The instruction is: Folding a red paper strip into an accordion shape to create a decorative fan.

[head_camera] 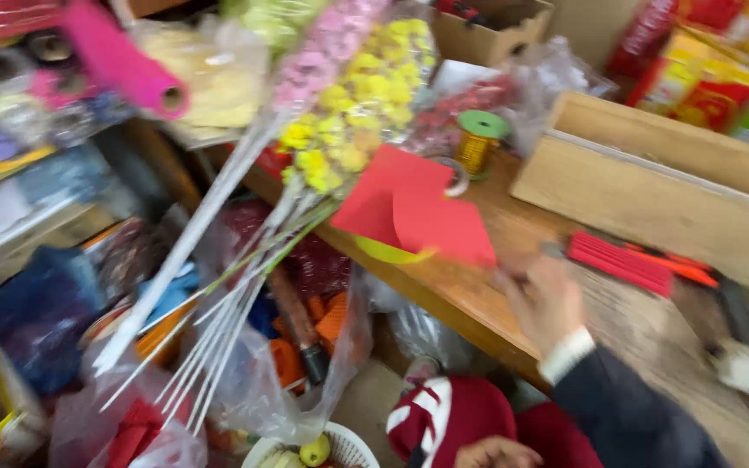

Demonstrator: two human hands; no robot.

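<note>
Head view, much blurred by motion, looks down on a wooden bench [478, 286] crowded with craft supplies. Largest on it is a long open wooden box [652, 199] at the right; its inside is out of sight, so what it holds cannot be told. A cardboard box [487, 35] stands at the far edge with dark red things showing over its rim. Bundles of artificial flowers [348, 113], yellow and pink on long pale stems in clear wrap, slant from the bench top down toward the floor at the left. Below the bench edge a clear plastic bag [305, 364] holds orange and dark pieces, and a white basket [348, 444] at the bottom has a yellow-green round fruit in it. A red paper sheet [409, 208] hangs just above the bench edge, and the right hand [548, 303], in a dark sleeve with a white cuff, is at its lower right corner; the fingers seem closed on that corner, though the blur keeps this from being sure. Holding paper like this goes best, in my judgement, with a light pinch near the corner so it does not crease. A flat stack of red strips [621, 263] lies just right of the hand, and a green-topped spool of gold wire [478, 140] stands behind. The left hand [496, 452] rests low at the frame's bottom near a red and white cloth; its fingers cannot be told.
</note>
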